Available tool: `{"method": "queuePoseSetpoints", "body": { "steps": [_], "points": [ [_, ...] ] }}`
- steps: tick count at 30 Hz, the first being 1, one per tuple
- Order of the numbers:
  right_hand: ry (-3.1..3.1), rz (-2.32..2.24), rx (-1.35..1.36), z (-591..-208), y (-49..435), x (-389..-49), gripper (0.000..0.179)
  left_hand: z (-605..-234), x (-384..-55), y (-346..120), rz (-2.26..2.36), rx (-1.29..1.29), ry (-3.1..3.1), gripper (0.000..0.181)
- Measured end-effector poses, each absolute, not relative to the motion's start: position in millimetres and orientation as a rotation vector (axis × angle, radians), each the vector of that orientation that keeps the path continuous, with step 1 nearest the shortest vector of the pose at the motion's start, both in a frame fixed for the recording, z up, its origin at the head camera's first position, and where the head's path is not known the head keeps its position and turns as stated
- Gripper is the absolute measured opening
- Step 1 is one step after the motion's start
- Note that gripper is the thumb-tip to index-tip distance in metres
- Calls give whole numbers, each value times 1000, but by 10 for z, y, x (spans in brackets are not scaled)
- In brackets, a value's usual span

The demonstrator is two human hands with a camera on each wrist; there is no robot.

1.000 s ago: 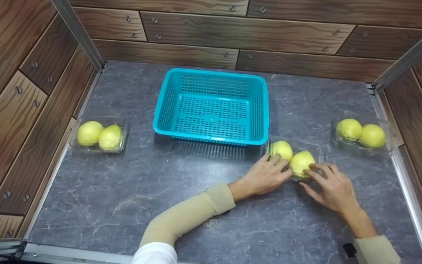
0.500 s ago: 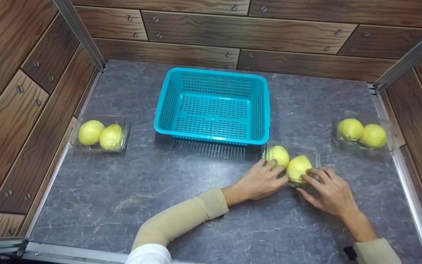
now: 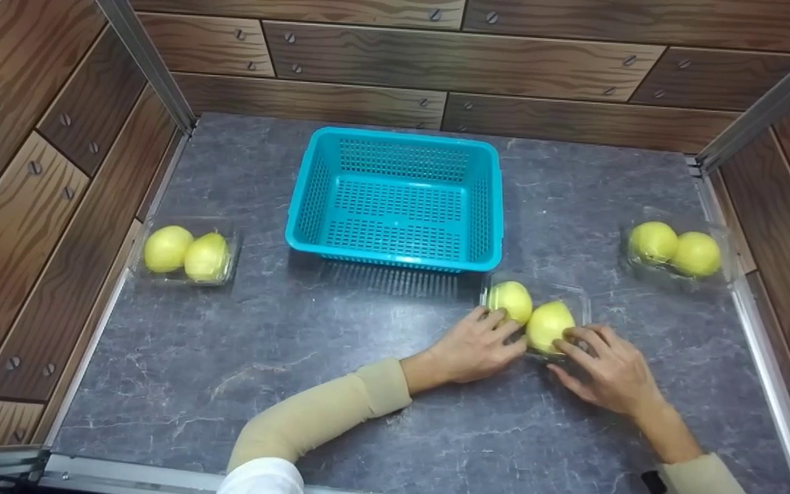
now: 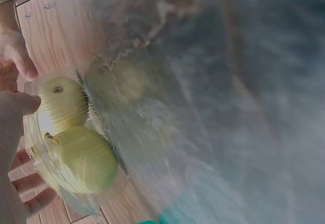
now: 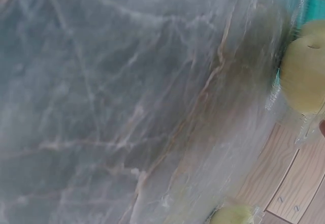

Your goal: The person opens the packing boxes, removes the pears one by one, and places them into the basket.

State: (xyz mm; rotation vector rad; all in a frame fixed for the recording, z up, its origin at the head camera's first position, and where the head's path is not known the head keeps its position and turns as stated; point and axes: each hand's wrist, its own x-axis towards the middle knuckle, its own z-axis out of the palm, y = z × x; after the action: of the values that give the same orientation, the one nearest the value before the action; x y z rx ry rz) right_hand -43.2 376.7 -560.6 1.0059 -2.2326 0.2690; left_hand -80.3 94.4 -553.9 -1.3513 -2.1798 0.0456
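Observation:
A clear plastic fruit box [image 3: 577,302] with two round yellow-green fruits, apple- or pear-like, lies on the grey marbled table in the head view. My left hand [image 3: 481,346] holds its near left side, fingertips over the nearer wall. At the near right corner, my right hand [image 3: 607,370] grips it with bent fingers, the thumb lower down. In the left wrist view, the thumb and fingers of my left hand [image 4: 12,148] spread around the box, and the fruits [image 4: 86,158] show through the plastic. The right wrist view catches one fruit [image 5: 304,74] and barely a fingertip.
A turquoise perforated basket [image 3: 395,257], with nothing in it, stands behind the hands. Similar boxes of two fruits lie at the left [image 3: 227,257] and right [image 3: 727,254]. Wood-patterned walls [image 3: 395,58] with metal edge rails enclose the table.
Both hands have slid the fruit box a little toward the person and to the left. The basket and the other two boxes have stayed put.

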Motion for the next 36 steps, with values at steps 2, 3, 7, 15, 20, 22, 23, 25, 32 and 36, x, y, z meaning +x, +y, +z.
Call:
{"method": "queuePoseSetpoints", "body": {
  "steps": [2, 3, 7, 15, 20, 22, 23, 25, 32, 36],
  "points": [
    [-2222, 279, 1015, -5613, 3742, -420, 42, -5549, -793, 912, 42, -1351, -2166, 24],
    [-2217, 284, 1019, -5617, 3729, -415, 42, -5552, -786, 895, 42, -1355, -2164, 24],
    [-2214, 301, 1030, -5618, 3674, -394, 42, -5557, -759, 822, 48, -1374, -2169, 25],
    [-2190, 289, 1071, -5596, 3560, -377, 40, -5551, -724, 674, 8, -1371, -2179, 24],
    [-2184, 300, 1093, -5603, 3489, -368, 39, -5567, -707, 580, -33, -1352, -2166, 23],
    [-2181, 312, 1097, -5606, 3460, -363, 38, -5569, -696, 547, -35, -1350, -2158, 23],
    [-2179, 317, 1099, -5606, 3445, -363, 38, -5567, -691, 533, -34, -1349, -2155, 22],
    [-2174, 329, 1105, -5604, 3415, -361, 37, -5564, -680, 500, -27, -1346, -2157, 22],
    [-2184, 325, 1122, -5583, 3316, -371, 36, -5551, -655, 386, -28, -1336, -2173, 23],
    [-2186, 310, 1129, -5576, 3259, -379, 35, -5554, -648, 327, -51, -1331, -2170, 21]
  ]
}}
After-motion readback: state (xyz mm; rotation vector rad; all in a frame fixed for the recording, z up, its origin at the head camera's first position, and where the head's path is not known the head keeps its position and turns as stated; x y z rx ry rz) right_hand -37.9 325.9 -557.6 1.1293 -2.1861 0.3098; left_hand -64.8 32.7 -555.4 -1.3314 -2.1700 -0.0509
